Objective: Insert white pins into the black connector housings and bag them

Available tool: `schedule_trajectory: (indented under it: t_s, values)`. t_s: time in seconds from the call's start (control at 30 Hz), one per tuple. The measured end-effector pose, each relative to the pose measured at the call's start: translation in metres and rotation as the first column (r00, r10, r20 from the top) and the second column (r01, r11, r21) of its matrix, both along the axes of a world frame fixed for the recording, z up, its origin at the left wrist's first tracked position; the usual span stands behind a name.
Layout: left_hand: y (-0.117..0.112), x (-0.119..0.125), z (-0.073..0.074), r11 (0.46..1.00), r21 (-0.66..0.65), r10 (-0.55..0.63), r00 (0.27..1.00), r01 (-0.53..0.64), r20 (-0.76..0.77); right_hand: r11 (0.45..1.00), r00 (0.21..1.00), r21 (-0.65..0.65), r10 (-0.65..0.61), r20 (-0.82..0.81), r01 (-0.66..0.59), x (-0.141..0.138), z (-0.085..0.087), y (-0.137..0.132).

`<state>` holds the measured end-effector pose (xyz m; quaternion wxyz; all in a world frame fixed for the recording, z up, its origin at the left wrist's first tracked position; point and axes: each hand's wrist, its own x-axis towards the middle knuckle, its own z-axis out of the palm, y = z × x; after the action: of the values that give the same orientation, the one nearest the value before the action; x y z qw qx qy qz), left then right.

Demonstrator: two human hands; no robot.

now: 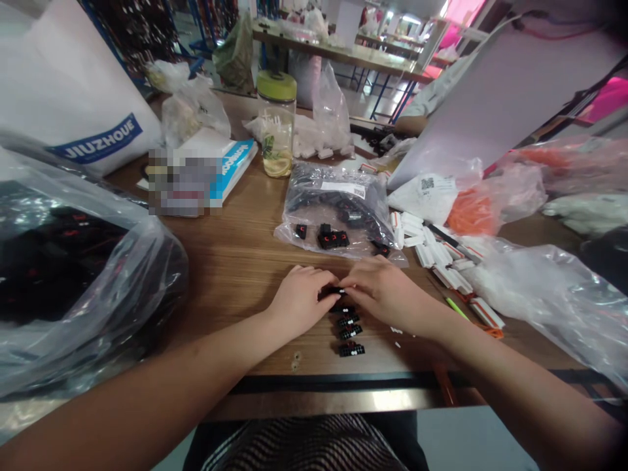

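My left hand (301,294) grips a black connector housing (331,292) between thumb and fingers, just above the table. My right hand (385,288) is closed, its fingertips pinched against the right end of that housing. A tiny white piece shows at those fingertips; whether they hold it or it sits in the housing, I cannot tell. Below the hands, several similar black connector housings (351,350) lie in a column, with small white dots on their faces. Loose white bits (395,331) are scattered under my right forearm.
Beyond my hands lies a clear bag of black parts (338,196), with loose black housings (333,239) on it. White strips (432,252) and a yellow-green tool (456,307) are at right. A large plastic bag (147,261) stands left; a bottle (276,124) stands behind.
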<state>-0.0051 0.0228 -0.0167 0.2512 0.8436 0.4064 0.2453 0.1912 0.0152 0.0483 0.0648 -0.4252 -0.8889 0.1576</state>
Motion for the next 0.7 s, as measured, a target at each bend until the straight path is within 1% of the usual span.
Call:
schedule_trajectory:
  t_s: [0.1,0.27,0.37,0.4,0.43,0.47,0.5,0.53,0.57,0.63,0.7]
  values:
    - [0.0,0.001,0.0,1.0,-0.014,0.012,1.0,-0.012,0.012,0.998,1.0,0.063,-0.004,0.02,0.002,0.006,0.0,-0.006]
    - [0.0,0.002,0.002,0.999,-0.043,0.004,1.0,-0.003,0.014,0.987,0.989,0.157,-0.002,0.148,-0.022,-0.004,-0.002,-0.015]
    - [-0.001,0.001,0.003,0.999,-0.038,-0.011,1.0,0.012,0.029,0.992,0.988,0.127,-0.002,0.154,-0.018,-0.005,0.001,-0.013]
    - [-0.001,0.0,0.003,0.999,-0.037,-0.011,0.999,0.013,0.032,0.994,0.989,0.107,-0.022,0.143,0.006,-0.002,0.002,-0.01]
    - [-0.001,0.0,0.003,0.999,-0.037,-0.01,0.999,0.012,0.033,0.994,0.987,0.093,-0.073,0.141,0.061,0.003,0.004,-0.005]
    - [-0.002,0.0,0.003,0.999,-0.037,-0.009,0.999,0.01,0.034,0.985,0.973,0.091,-0.161,0.163,0.147,0.009,0.004,0.002]
    - [-0.002,0.0,0.003,0.999,-0.035,-0.006,0.999,0.007,0.036,0.963,0.943,0.107,-0.266,0.2,0.249,0.016,0.004,0.009]
    - [-0.002,0.0,0.003,0.999,-0.031,-0.006,0.999,0.007,0.04,0.923,0.885,0.143,-0.383,0.265,0.357,0.024,0.004,0.017]
    - [-0.002,0.0,0.003,1.0,-0.026,-0.01,0.999,0.011,0.043,0.886,0.823,0.178,-0.464,0.327,0.429,0.031,0.002,0.024]
    - [-0.003,-0.001,0.004,1.0,-0.016,-0.023,0.999,0.024,0.049,0.854,0.768,0.211,-0.52,0.373,0.476,0.043,-0.001,0.036]
    - [-0.004,-0.001,0.005,0.999,-0.009,-0.04,0.998,0.041,0.055,0.858,0.772,0.213,-0.514,0.374,0.468,0.048,-0.004,0.042]
